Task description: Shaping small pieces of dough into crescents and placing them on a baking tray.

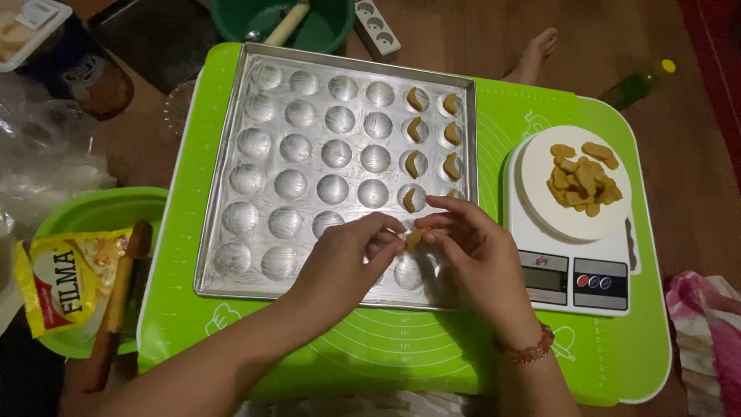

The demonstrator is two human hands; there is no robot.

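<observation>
A square metal mould tray [231,177] with round domed cups lies on a green silicone mat [540,116]. Several cups in its two right columns hold tan dough pieces [417,131]. Over the tray's lower right part, my left hand [347,262] and my right hand [471,247] meet fingertip to fingertip, pinching one small tan dough piece [414,238] between them. A beaded bracelet [529,351] circles my right wrist.
A white kitchen scale [575,282] at right carries a pile of dough pieces [583,177] on its round plate. A green bowl [324,27] and power strip [376,27] lie behind; a yellow packet [65,282] and wooden rolling pin [116,309] at left. A person's foot [536,54] rests beyond.
</observation>
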